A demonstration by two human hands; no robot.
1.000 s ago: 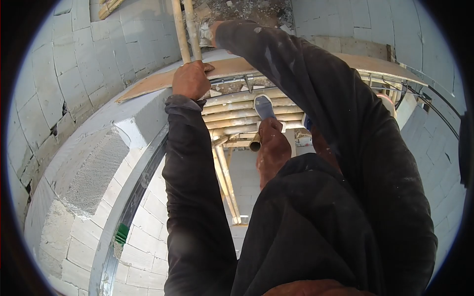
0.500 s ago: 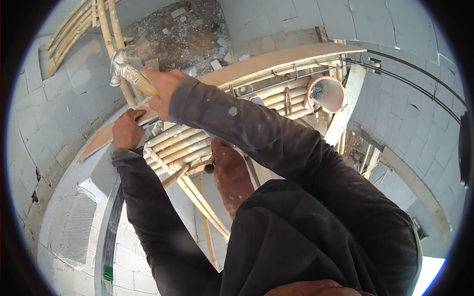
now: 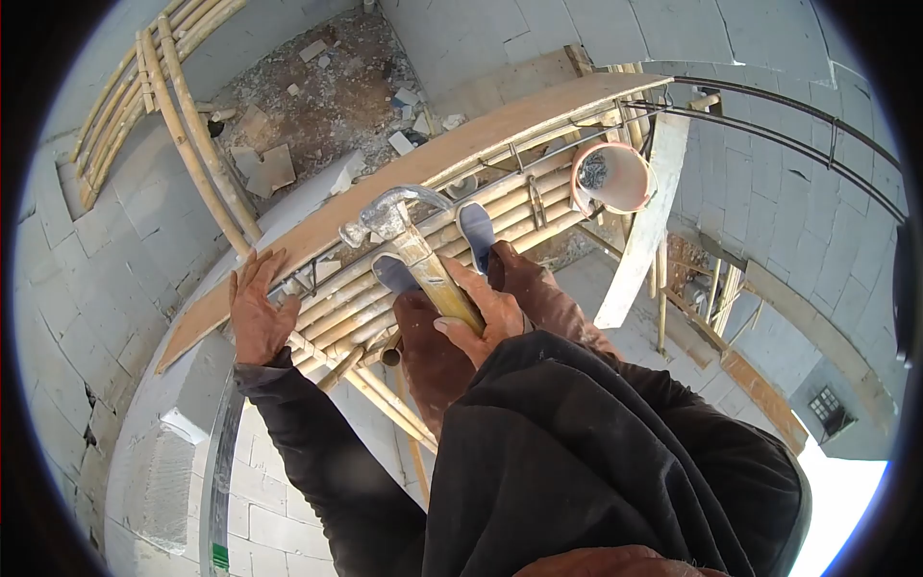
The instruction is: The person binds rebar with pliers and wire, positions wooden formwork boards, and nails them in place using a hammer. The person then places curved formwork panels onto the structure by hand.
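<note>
Moved since the earlier frame: hammer (image 3: 430, 269), drawn back from the left stretch of the board (image 3: 481, 141) toward the wearer's body, right hand (image 3: 486, 313) with it; left hand (image 3: 260, 308), fingers now fanned.

"Hammer, present place?"

"In front of the torso, above the bamboo poles (image 3: 346, 303). Handle within the right hand; head beyond the fingers, overlapping the board's near edge in this view. Clearance beneath: cannot be told."

"Long axis?"

"Diagonal, from the right palm forward and leftward, roughly crosswise to the board's length. Striking face toward the left, claw curving to the right."

"Nearer hand?"

"Right, clasped round the handle. Left: well apart from the head, on the striking face's side."

"Pose, each?"

"Right: wrist close to the body, forearm mostly hidden by dark clothing. Left: arm reaching forward, hand unclenched, fingers spread and pointing away from the wearer, grasping nothing; beside the board's left portion, contact uncertain."

"Adjacent stock?"

"One bucket (image 3: 627, 181), near the right end of the poles, well apart from both hands."
</note>
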